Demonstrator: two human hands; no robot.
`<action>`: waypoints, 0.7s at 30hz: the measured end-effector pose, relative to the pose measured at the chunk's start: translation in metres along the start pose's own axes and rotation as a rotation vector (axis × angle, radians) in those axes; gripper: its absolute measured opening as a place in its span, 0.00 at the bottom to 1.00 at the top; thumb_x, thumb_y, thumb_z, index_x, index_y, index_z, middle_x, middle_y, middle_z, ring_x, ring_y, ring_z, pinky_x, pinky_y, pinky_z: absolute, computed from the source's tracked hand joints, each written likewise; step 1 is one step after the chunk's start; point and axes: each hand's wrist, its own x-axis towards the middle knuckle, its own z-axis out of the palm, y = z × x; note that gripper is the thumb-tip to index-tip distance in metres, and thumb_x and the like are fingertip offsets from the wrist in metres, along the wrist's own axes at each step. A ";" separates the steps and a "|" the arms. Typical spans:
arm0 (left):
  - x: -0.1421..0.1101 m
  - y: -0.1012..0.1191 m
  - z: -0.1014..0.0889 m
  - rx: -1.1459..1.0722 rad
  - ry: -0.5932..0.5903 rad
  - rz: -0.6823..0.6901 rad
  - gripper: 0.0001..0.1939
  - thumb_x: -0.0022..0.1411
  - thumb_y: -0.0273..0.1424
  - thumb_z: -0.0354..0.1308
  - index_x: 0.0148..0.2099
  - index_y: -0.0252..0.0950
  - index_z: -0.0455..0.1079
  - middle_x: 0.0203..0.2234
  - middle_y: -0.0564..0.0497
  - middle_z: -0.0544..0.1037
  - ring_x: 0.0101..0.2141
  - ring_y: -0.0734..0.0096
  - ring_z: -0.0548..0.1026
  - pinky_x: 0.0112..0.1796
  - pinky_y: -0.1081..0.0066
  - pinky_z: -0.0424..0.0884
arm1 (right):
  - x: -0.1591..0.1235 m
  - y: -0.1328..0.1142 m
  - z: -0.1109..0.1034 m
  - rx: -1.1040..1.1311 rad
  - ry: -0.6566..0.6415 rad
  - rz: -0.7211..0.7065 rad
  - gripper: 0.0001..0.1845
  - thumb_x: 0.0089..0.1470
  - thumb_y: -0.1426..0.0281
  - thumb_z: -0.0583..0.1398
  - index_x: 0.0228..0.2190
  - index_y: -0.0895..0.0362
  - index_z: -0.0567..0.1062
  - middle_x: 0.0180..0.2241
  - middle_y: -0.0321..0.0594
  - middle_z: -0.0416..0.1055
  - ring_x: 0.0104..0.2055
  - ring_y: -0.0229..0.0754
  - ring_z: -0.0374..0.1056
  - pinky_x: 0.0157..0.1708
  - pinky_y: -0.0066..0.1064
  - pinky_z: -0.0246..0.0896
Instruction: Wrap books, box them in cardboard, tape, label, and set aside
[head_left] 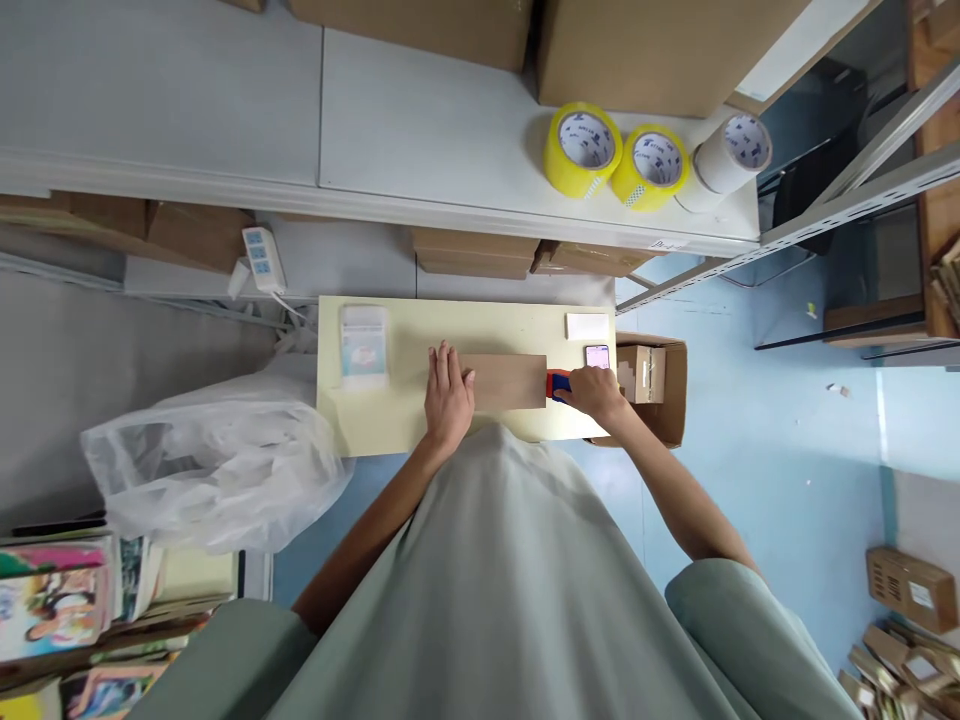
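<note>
A flat brown cardboard box [506,381] lies on a small pale yellow table [390,420]. My left hand [448,396] rests flat on the box's left end, fingers stretched out. My right hand [596,390] is closed around a red and blue tape dispenser [556,385] that sits against the box's right end.
A phone [597,356], a white slip [586,326] and a white packet [364,346] lie on the table. An open carton [671,400] with a small box stands at its right. Rolls of tape [583,146] sit on the shelf above. A plastic bag [217,465] and books [52,600] are at the left.
</note>
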 end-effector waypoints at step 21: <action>0.068 0.026 -0.091 -0.171 0.175 0.332 0.33 0.85 0.48 0.42 0.79 0.35 0.62 0.74 0.32 0.70 0.76 0.49 0.65 0.76 0.46 0.62 | -0.059 -0.049 -0.126 0.299 0.526 0.265 0.33 0.79 0.46 0.51 0.60 0.63 0.72 0.46 0.61 0.84 0.49 0.63 0.84 0.42 0.38 0.69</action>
